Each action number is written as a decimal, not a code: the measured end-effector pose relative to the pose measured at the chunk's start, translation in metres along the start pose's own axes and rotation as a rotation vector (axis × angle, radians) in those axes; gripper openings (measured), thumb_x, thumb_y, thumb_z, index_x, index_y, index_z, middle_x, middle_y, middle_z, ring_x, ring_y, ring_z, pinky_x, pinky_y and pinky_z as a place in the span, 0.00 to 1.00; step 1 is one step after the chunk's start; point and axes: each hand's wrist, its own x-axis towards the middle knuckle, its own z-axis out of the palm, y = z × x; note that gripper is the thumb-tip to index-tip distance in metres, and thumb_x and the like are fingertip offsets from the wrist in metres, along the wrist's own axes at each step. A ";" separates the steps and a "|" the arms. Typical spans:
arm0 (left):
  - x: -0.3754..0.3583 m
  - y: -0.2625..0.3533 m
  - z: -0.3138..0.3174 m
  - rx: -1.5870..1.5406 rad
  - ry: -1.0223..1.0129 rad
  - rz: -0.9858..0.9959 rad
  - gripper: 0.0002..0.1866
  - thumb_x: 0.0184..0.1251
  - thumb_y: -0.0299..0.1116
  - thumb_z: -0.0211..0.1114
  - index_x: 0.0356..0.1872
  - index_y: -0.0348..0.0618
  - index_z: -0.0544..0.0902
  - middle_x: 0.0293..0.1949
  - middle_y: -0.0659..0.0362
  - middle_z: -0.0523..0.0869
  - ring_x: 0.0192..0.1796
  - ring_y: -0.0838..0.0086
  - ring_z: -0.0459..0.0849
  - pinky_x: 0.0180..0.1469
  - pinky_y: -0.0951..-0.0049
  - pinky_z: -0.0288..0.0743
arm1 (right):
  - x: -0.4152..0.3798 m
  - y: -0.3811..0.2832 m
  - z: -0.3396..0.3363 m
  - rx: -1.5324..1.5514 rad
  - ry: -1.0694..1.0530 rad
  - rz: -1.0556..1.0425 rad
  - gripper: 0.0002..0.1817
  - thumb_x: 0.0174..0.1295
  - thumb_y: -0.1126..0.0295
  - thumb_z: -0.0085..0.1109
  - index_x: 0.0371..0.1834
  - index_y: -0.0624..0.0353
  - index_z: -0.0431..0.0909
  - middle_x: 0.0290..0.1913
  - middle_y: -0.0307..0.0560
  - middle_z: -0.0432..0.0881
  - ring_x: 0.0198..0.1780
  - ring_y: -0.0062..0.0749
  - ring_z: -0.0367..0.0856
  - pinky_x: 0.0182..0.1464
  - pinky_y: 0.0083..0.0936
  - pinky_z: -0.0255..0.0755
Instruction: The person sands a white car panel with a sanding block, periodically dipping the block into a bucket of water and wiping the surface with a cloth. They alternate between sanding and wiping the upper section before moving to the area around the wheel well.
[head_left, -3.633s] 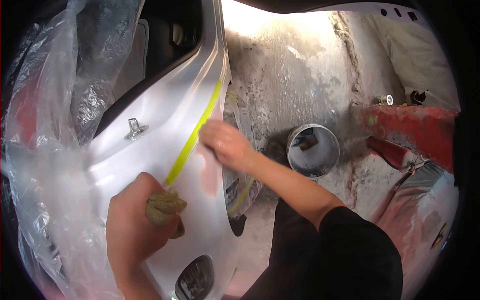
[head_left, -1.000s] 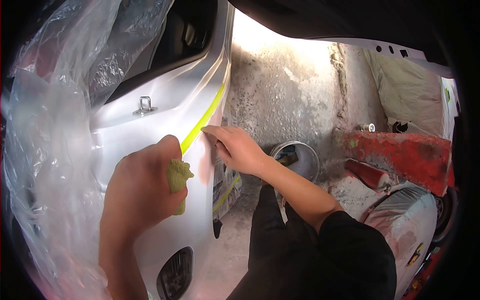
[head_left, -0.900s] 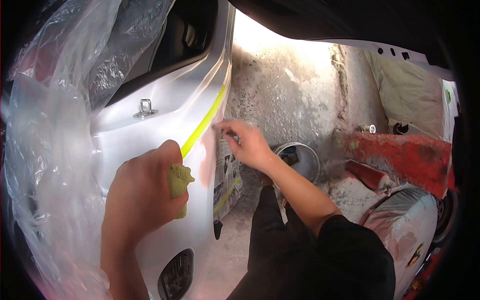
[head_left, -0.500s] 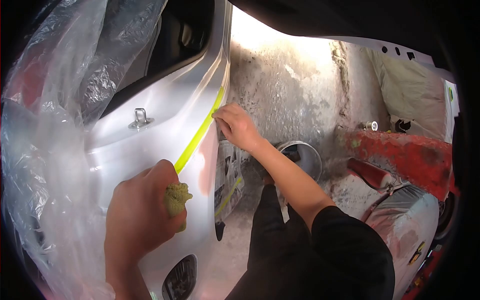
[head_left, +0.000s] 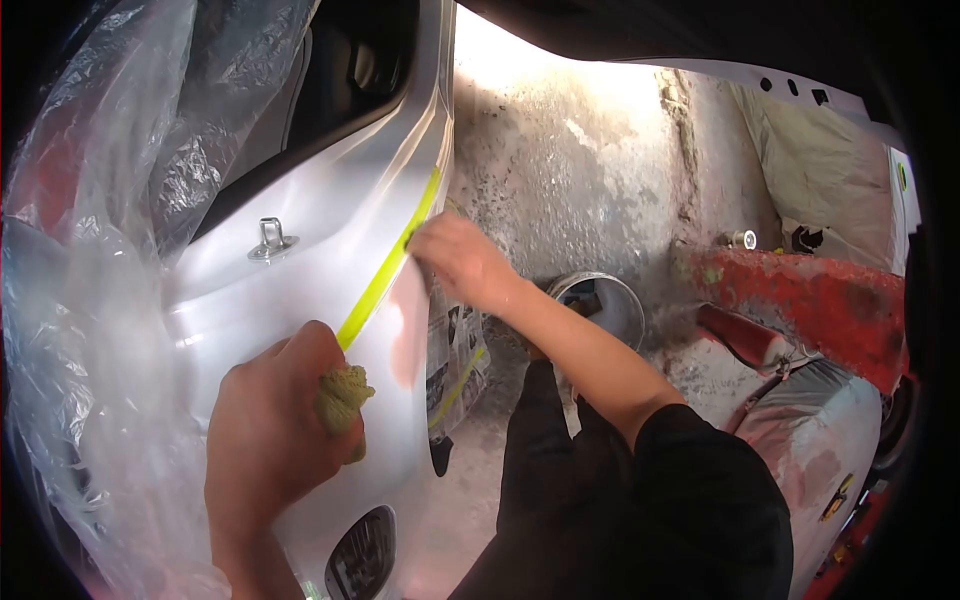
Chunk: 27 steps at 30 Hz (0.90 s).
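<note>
My left hand [head_left: 270,430] is closed around a crumpled olive-green wad [head_left: 345,398], close to the silver car panel [head_left: 250,330]. A strip of bright yellow-green tape [head_left: 375,285] runs along the curved edge of the panel, its lower end passing behind my left hand. At that strip's outer edge, my right hand [head_left: 465,262] has its fingers bent and drawn together, the tips touching the tape beside a small dark spot. Whatever may be between these fingertips is hidden. Below them a pinkish patch [head_left: 405,345] shows on the panel.
Clear plastic sheeting [head_left: 90,330] hangs on the left. A metal striker loop [head_left: 270,238] sticks out of the panel. Right of my right arm are a round open container [head_left: 625,310], a red worn beam [head_left: 800,300] and a covered car part [head_left: 810,450]. A dark edge overhangs the top.
My right hand has slid slightly down and left along the tape. A dark spot now shows by its fingertips. The view has shifted a little; my left hand still grips the wad.
</note>
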 end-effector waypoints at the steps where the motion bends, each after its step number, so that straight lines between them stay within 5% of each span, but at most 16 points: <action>1: -0.001 0.001 0.000 -0.001 -0.003 0.003 0.20 0.42 0.24 0.75 0.37 0.43 0.76 0.32 0.50 0.84 0.34 0.48 0.84 0.36 0.55 0.76 | 0.001 0.011 0.002 -0.041 -0.010 0.037 0.20 0.45 0.86 0.62 0.46 0.65 0.81 0.43 0.53 0.83 0.49 0.51 0.80 0.55 0.40 0.75; 11: -0.001 0.003 -0.003 -0.012 -0.008 -0.019 0.19 0.43 0.23 0.75 0.37 0.42 0.76 0.32 0.50 0.84 0.34 0.48 0.84 0.37 0.56 0.76 | 0.002 -0.010 0.005 -0.074 -0.002 0.019 0.16 0.46 0.79 0.62 0.42 0.64 0.81 0.41 0.50 0.83 0.48 0.47 0.80 0.54 0.38 0.73; 16: -0.001 0.005 -0.001 0.004 0.002 -0.027 0.20 0.43 0.23 0.74 0.38 0.42 0.76 0.32 0.49 0.84 0.35 0.48 0.84 0.37 0.57 0.76 | 0.007 -0.090 0.008 0.024 0.109 -0.061 0.18 0.46 0.80 0.65 0.44 0.64 0.80 0.43 0.51 0.83 0.47 0.48 0.81 0.53 0.41 0.74; 20: -0.001 0.004 -0.002 0.002 -0.002 -0.008 0.20 0.43 0.23 0.75 0.38 0.41 0.76 0.32 0.49 0.84 0.35 0.48 0.84 0.38 0.57 0.77 | -0.009 -0.031 0.011 -0.013 0.065 0.078 0.19 0.45 0.79 0.66 0.44 0.65 0.81 0.46 0.48 0.83 0.50 0.48 0.81 0.56 0.42 0.74; 24: 0.000 0.007 -0.002 0.029 -0.001 -0.015 0.19 0.44 0.24 0.75 0.38 0.41 0.75 0.33 0.49 0.85 0.36 0.48 0.85 0.39 0.58 0.78 | 0.005 -0.102 0.007 0.084 0.112 -0.051 0.19 0.48 0.81 0.65 0.47 0.66 0.81 0.45 0.51 0.84 0.50 0.47 0.82 0.57 0.41 0.75; 27: -0.001 0.006 -0.002 0.011 0.015 -0.016 0.20 0.46 0.22 0.74 0.42 0.43 0.78 0.34 0.49 0.86 0.37 0.48 0.86 0.40 0.59 0.79 | -0.012 -0.045 0.014 0.037 0.139 0.052 0.18 0.53 0.82 0.62 0.50 0.64 0.83 0.45 0.50 0.84 0.50 0.45 0.82 0.58 0.35 0.75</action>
